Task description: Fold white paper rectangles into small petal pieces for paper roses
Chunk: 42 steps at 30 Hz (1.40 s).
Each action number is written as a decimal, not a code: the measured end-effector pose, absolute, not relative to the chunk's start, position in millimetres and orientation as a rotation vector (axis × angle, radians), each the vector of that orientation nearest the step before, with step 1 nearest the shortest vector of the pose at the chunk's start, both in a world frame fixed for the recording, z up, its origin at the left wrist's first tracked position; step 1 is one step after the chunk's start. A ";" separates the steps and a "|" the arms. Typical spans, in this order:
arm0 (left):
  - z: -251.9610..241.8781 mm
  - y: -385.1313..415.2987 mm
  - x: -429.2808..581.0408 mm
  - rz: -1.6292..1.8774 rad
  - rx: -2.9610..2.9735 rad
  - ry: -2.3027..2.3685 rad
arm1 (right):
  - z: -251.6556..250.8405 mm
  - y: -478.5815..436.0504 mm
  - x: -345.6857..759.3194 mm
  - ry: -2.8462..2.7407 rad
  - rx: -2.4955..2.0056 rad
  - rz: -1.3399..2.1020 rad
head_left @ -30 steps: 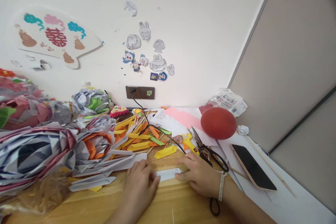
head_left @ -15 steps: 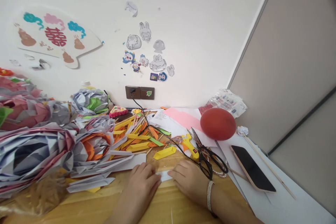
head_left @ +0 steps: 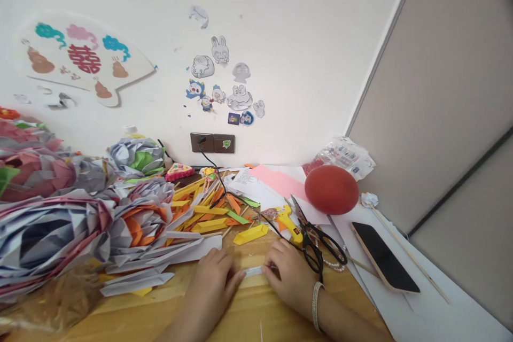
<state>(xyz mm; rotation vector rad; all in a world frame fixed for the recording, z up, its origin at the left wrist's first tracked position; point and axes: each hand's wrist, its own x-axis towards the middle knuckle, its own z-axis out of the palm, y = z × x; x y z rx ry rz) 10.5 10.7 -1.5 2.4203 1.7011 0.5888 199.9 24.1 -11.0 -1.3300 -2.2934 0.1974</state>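
A narrow white strip of folded paper (head_left: 253, 271) lies on the wooden table between my two hands. My left hand (head_left: 214, 280) is closed at its left end, thumb toward the strip, the other fingers curled out of sight. At the right end my right hand (head_left: 290, 267) pinches the paper between thumb and fingers; a beaded bracelet (head_left: 316, 304) circles that wrist. Just beyond the right hand lie black-handled scissors (head_left: 315, 243) and a yellow glue gun (head_left: 289, 223). A yellow folded paper piece (head_left: 251, 234) rests ahead of the strip.
Big folded-paper flowers (head_left: 44, 235) crowd the left side. Yellow, orange and green folded pieces (head_left: 210, 224) are heaped behind my left hand. A red balloon (head_left: 332, 189), a phone (head_left: 385, 256) and a wooden stick (head_left: 412, 256) are on the right. A black cord (head_left: 218, 171) runs from the wall socket.
The white paper between my hands looks narrower than before. My right hand has curled, its thumb now showing at the paper's end. The camera view has shifted slightly.
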 end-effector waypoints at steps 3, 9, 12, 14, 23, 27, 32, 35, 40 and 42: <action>5.8 10.1 13.0 0.519 2.347 1.790 | -11.4 28.3 199.8 -2.213 -1.443 0.265; 7.3 9.3 13.2 0.433 2.482 1.945 | -9.1 31.1 197.8 -2.145 -1.541 0.301; -3.4 3.6 16.3 0.488 2.810 1.668 | -10.6 31.6 196.9 -2.151 -1.540 0.295; -14.1 -2.4 19.9 0.652 3.047 1.410 | -11.9 32.4 196.7 -2.158 -1.538 0.279; -30.8 -12.5 20.6 0.661 3.195 1.285 | -5.7 16.5 197.6 -2.538 -1.174 -0.055; -31.6 -12.0 18.1 0.692 3.128 1.282 | -2.5 10.8 210.7 -2.643 -1.206 -0.057; -35.5 -11.7 17.2 0.674 3.152 1.283 | 8.0 10.1 224.1 -2.744 -1.292 0.079; -37.6 -11.5 16.3 0.749 3.099 1.281 | 12.6 11.4 226.2 -2.750 -1.302 0.107; -35.3 -12.6 16.2 0.774 3.057 1.289 | 13.5 13.6 227.3 -2.706 -1.302 0.047; -32.9 -13.0 16.3 0.755 3.075 1.302 | 13.7 13.8 228.2 -2.712 -1.274 0.019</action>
